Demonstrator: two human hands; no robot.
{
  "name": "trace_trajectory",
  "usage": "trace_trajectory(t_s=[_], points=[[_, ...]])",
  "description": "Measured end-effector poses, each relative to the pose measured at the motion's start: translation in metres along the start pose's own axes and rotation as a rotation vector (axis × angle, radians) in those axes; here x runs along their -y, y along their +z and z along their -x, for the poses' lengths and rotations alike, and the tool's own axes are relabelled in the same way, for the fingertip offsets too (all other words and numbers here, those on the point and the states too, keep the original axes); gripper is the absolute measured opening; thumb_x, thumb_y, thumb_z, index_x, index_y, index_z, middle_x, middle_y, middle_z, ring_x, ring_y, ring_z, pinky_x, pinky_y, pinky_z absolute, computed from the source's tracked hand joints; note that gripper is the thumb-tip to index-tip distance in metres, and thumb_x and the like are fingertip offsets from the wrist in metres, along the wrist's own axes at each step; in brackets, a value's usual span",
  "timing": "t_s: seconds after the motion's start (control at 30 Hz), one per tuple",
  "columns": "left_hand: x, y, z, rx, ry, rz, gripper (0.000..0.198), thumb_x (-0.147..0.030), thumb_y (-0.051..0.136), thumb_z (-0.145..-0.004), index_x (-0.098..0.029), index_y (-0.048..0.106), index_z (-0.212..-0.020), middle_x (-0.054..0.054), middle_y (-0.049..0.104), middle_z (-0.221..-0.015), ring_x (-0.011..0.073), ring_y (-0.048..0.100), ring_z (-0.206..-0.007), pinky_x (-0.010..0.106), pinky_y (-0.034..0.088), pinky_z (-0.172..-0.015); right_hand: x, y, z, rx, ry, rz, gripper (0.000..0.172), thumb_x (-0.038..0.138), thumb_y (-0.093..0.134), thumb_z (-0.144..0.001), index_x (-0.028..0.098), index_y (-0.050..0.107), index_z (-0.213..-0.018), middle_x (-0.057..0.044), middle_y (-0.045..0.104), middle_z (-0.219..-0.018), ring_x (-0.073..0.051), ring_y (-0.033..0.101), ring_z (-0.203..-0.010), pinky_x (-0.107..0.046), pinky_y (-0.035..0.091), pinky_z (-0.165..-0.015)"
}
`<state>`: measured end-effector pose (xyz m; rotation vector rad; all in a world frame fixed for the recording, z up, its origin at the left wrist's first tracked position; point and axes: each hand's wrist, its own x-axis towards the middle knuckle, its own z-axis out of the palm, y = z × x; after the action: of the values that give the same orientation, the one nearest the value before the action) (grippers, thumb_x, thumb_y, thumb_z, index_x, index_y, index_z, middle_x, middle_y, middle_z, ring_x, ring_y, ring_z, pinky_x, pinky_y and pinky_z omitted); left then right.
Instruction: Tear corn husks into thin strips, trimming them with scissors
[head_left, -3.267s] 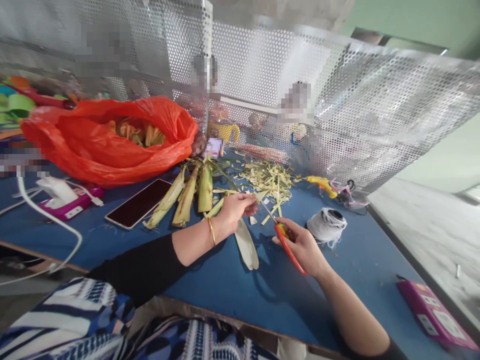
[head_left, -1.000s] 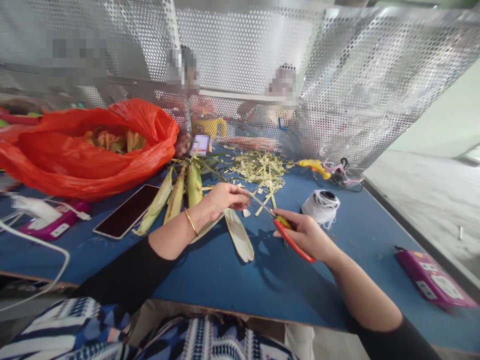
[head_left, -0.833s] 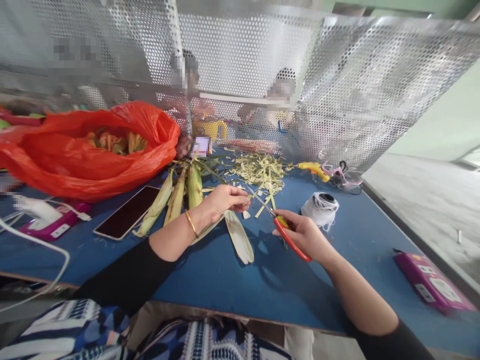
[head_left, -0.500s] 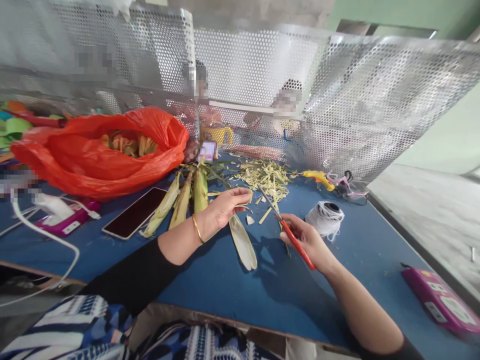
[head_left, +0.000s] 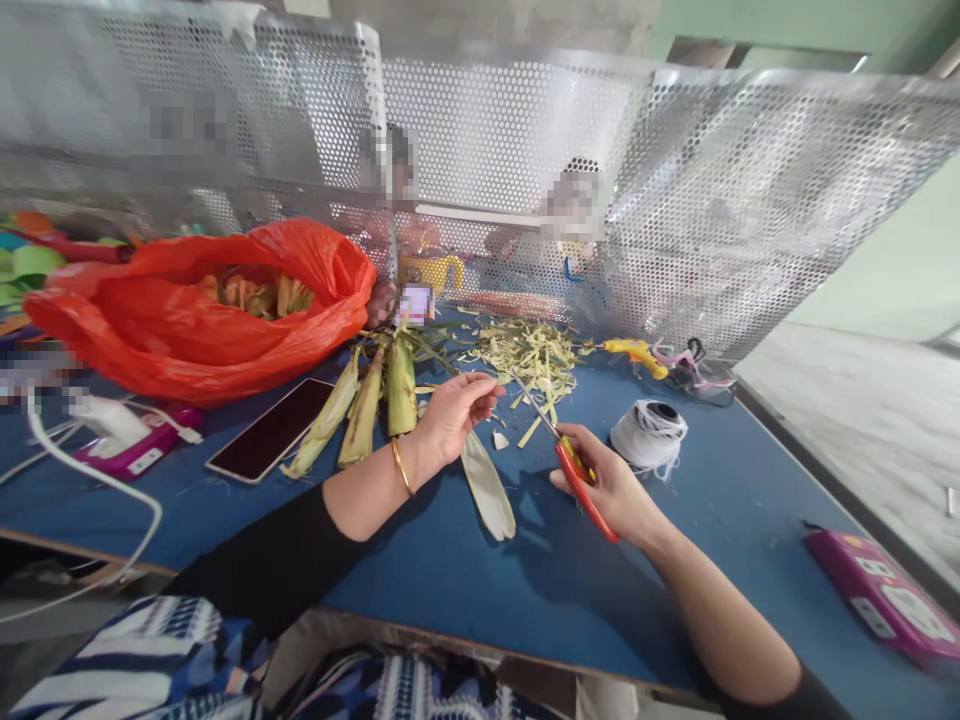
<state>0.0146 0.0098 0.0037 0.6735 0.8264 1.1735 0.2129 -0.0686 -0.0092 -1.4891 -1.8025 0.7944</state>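
My left hand [head_left: 454,412], with a gold bangle at the wrist, pinches the upper end of a pale corn husk leaf [head_left: 489,487] that lies on the blue table [head_left: 465,580]. My right hand [head_left: 611,485] grips red-handled scissors [head_left: 570,462], whose blades point up and left toward the left fingertips. Small husk snippets [head_left: 501,440] lie between the two hands.
Three husked corn cobs [head_left: 375,405] and a phone [head_left: 271,428] lie left of my hands, behind them an orange bag [head_left: 202,310] of corn. A heap of husk strips [head_left: 532,352], a yellow glue gun [head_left: 636,352], a white thread spool [head_left: 649,432] and a purple case [head_left: 885,598] lie right. A perforated metal screen [head_left: 675,190] stands behind.
The scissors drew slightly back from the left fingers and then neared them again. My left hand keeps its hold on the husk leaf. The view shifted a little.
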Motion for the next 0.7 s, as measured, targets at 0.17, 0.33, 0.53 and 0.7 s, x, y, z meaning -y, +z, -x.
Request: trace_trajectory(t_s=[0.17, 0.33, 0.53, 0.7], points=[[0.007, 0.003, 0.003, -0.008, 0.015, -0.002, 0.01, -0.012, 0.069, -0.072, -0.016, 0.06, -0.07, 0.002, 0.07, -0.068, 0.0076, 0.058, -0.056, 0.018, 0.045, -0.056, 0.006, 0.005, 0.002, 0.01, 0.024, 0.048, 0.051, 0.053, 0.064, -0.075, 0.019, 0.057, -0.112, 0.004, 0.046, -0.067, -0.013, 0.041, -0.062, -0.026, 0.039, -0.057], [0.011, 0.006, 0.005, -0.026, 0.008, -0.004, 0.01, -0.009, 0.066, -0.074, -0.015, 0.06, -0.07, 0.002, 0.071, -0.068, 0.0083, 0.062, -0.058, 0.019, 0.047, -0.058, 0.005, 0.01, 0.002, 0.029, 0.035, -0.004, 0.046, 0.051, 0.061, -0.078, 0.019, 0.058, -0.11, 0.005, 0.047, -0.067, -0.013, 0.042, -0.062, -0.025, 0.038, -0.057], [0.012, 0.008, 0.008, -0.039, -0.016, -0.018, 0.012, -0.007, 0.065, -0.076, -0.015, 0.06, -0.069, 0.002, 0.071, -0.069, 0.0085, 0.063, -0.059, 0.02, 0.05, -0.062, 0.003, 0.011, 0.0, 0.048, 0.06, -0.094, 0.047, 0.054, 0.061, -0.077, 0.018, 0.057, -0.108, 0.004, 0.047, -0.067, -0.013, 0.042, -0.063, -0.024, 0.039, -0.057], [0.014, 0.006, 0.005, -0.038, 0.0, -0.025, 0.012, -0.007, 0.066, -0.075, -0.015, 0.06, -0.069, 0.002, 0.07, -0.069, 0.0088, 0.063, -0.06, 0.022, 0.052, -0.065, 0.001, 0.012, 0.0, 0.039, 0.047, -0.108, 0.049, 0.056, 0.061, -0.076, 0.017, 0.059, -0.105, 0.004, 0.048, -0.066, -0.012, 0.042, -0.062, -0.024, 0.039, -0.055]])
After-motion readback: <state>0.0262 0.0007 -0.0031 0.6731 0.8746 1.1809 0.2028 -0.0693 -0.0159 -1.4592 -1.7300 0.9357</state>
